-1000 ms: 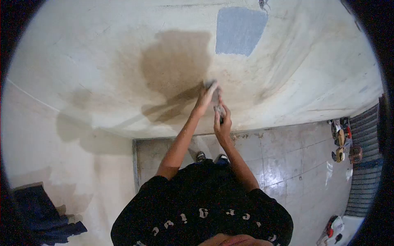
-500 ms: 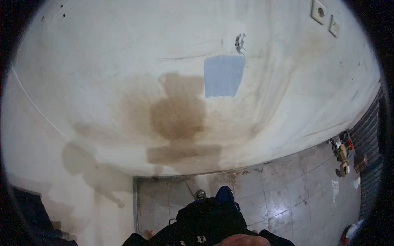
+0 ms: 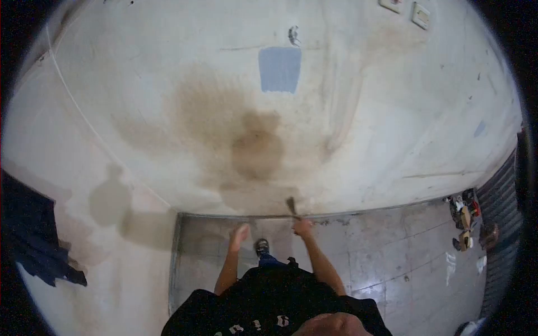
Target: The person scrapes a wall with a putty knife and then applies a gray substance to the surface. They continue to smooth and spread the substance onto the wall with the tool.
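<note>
My right hand [image 3: 303, 227] is closed around a small dark hand tool [image 3: 291, 207] with a flared end, which points up toward the wall. I cannot make out whether its end is a blade or bristles. To the left, my left hand [image 3: 241, 231] hangs in front of me, blurred, its fingers hard to make out. Both hands are above the tiled floor, near the foot of the stained white wall [image 3: 364, 168]. Higher on that wall is a square grey-blue patch [image 3: 279, 70].
Switch plates [image 3: 421, 15] are at the top right, with a wall hole [image 3: 293, 36] above the patch. Dark cloth [image 3: 31, 229] hangs at left. Several jumbled items [image 3: 464, 218] lie beside a ribbed shutter [image 3: 499, 224] at right. My shoe [image 3: 261, 247] is on the floor.
Both forearms have come into view in front of me, the right hand with the dark tool. My view has shifted; the patch and switch plates now appear higher and further left.
</note>
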